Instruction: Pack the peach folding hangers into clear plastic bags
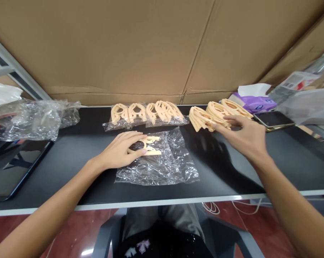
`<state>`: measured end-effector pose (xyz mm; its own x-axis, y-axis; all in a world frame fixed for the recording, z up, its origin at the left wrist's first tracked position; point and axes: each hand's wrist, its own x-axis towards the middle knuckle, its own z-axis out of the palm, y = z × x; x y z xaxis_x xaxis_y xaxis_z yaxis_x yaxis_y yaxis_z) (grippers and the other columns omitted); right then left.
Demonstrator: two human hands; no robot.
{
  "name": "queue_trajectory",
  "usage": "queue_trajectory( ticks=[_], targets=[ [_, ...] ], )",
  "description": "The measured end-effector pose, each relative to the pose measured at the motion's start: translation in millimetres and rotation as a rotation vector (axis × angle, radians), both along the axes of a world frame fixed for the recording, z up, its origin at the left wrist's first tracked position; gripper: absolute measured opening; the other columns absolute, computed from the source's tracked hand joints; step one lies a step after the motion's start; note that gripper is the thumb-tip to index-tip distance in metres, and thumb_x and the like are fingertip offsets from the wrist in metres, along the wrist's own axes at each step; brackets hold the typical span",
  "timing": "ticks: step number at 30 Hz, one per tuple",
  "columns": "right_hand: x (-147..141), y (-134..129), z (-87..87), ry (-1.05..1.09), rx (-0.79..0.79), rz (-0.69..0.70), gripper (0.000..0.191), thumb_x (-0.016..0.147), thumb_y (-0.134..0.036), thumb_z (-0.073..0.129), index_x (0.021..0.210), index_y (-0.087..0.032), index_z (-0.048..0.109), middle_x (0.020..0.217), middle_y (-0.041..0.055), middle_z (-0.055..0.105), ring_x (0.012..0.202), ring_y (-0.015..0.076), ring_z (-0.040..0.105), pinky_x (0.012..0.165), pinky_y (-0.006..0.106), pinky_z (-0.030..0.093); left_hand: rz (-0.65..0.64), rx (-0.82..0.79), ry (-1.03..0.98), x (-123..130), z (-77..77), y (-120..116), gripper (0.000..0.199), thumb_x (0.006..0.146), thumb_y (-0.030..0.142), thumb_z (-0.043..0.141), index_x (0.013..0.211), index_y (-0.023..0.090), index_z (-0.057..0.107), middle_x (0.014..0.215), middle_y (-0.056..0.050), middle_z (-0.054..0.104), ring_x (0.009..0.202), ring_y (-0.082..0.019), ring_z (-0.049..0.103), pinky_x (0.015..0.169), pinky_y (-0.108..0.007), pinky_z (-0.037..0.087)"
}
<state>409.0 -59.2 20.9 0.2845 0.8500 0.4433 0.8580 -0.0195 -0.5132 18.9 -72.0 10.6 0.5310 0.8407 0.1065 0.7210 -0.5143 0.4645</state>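
Observation:
My left hand point(124, 148) is closed on a beige plastic folding hanger point(151, 152), thumb on its near side and fingers over its far side. This hanger lies on a clear, crinkled plastic bag point(162, 172) on the black tabletop. Over at the right, my right hand point(245, 136) has its thumb and fingers curled at the near edge of a pile of similar folding hangers point(202, 118), closed around part of one. Its fingertips are partly hidden among the pieces. Behind the bag, several more hangers point(136, 113) rest in a row on clear wrapping.
Crumpled clear plastic packaging point(35, 120) and a dark tablet-like device point(19, 168) lie at the left. A purple tissue pack point(254, 103) and a phone point(274, 119) stand back right, near more plastic bags point(304, 100). Cardboard point(124, 46) walls the back; the table's pale front edge point(164, 203) is near me.

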Motion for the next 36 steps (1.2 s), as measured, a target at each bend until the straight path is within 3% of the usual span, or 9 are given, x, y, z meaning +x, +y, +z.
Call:
queue_trajectory(
  ticks=[3,5,10,13,16,21,26,31,36],
  targets=[
    [8.9,-19.7,12.9,0.272,0.039,0.069,0.041,0.066,-0.052,0.083,0.093,-0.022,0.078,0.095,0.013,0.078,0.091,0.0333,0.072,0.09,0.053,0.054,0.001,0.0,0.006,0.0,0.1,-0.2,0.061,0.098,0.065,0.047,0.141,0.024,0.059,0.152,-0.01,0.053,0.141,-0.035,0.047,0.108,-0.056,0.05],
    [10.0,-36.9,20.2,0.33,0.053,0.183,0.038,0.064,-0.049,0.085,0.092,-0.024,0.077,0.097,0.0111,0.078,0.089,0.0315,0.072,0.089,0.052,0.056,0.002,-0.004,0.018,0.0,0.1,-0.1,0.061,0.098,0.065,0.046,0.142,0.024,0.058,0.153,-0.01,0.052,0.142,-0.034,0.046,0.108,-0.055,0.049],
    [-1.3,-66.1,34.5,0.027,0.042,0.53,0.036,0.069,-0.049,0.083,0.1,-0.034,0.073,0.099,0.0038,0.076,0.091,0.0323,0.071,0.088,0.054,0.056,0.0,-0.009,0.01,-0.2,0.0,0.7,0.061,0.098,0.065,0.046,0.141,0.024,0.058,0.153,-0.009,0.053,0.143,-0.035,0.045,0.108,-0.054,0.049],
    [-7.6,-65.5,42.4,-0.105,-0.017,0.681,0.035,0.074,-0.046,0.08,0.105,-0.036,0.069,0.105,0.0021,0.075,0.094,0.0323,0.071,0.089,0.054,0.056,-0.009,-0.003,0.003,-0.5,0.0,1.5,0.06,0.099,0.063,0.045,0.142,0.023,0.058,0.152,-0.01,0.055,0.142,-0.034,0.046,0.11,-0.054,0.048],
    [-7.3,-58.6,45.7,-0.141,-0.183,0.785,0.04,0.075,-0.046,0.079,0.111,-0.037,0.065,0.113,0.0016,0.074,0.101,0.0328,0.07,0.09,0.054,0.056,-0.023,0.011,0.011,-1.4,-1.3,3.0,0.06,0.098,0.063,0.05,0.142,0.022,0.058,0.153,-0.01,0.054,0.142,-0.033,0.046,0.115,-0.055,0.041],
    [-10.5,-51.3,35.7,-0.13,-0.345,0.866,0.045,0.076,-0.049,0.079,0.117,-0.034,0.066,0.118,0.0032,0.072,0.107,0.0325,0.068,0.093,0.052,0.056,-0.029,0.027,0.013,-2.7,-5.3,5.6,0.061,0.095,0.06,0.057,0.142,0.022,0.057,0.151,-0.01,0.056,0.142,-0.03,0.047,0.119,-0.052,0.036],
    [-38.0,-53.2,26.6,-0.167,-0.411,0.91,0.051,0.078,-0.053,0.076,0.125,-0.033,0.068,0.125,0.0069,0.068,0.115,0.0316,0.063,0.097,0.053,0.054,-0.03,0.043,0.015,-3.1,-6.2,5.4,0.062,0.095,0.061,0.056,0.142,0.022,0.057,0.152,-0.01,0.056,0.143,-0.03,0.047,0.119,-0.05,0.035],
    [-69.1,-51.0,27.8,-0.185,-0.462,0.923,0.057,0.082,-0.056,0.073,0.134,-0.034,0.065,0.13,0.0103,0.062,0.119,0.0312,0.058,0.102,0.055,0.049,-0.026,0.035,0.019,-1.4,-3.1,3.7,0.064,0.096,0.063,0.053,0.142,0.021,0.057,0.15,-0.011,0.057,0.142,-0.031,0.048,0.117,-0.05,0.038],
    [-77.9,-44.0,19.4,-0.243,-0.427,0.933,0.063,0.08,-0.059,0.075,0.134,-0.028,0.065,0.13,0.0116,0.061,0.122,0.0321,0.053,0.106,0.057,0.045,-0.023,0.039,0.013,-1.3,-3.8,3.7,0.061,0.096,0.061,0.053,0.142,0.022,0.056,0.15,-0.01,0.057,0.141,-0.031,0.048,0.114,-0.05,0.042]
  ],
)
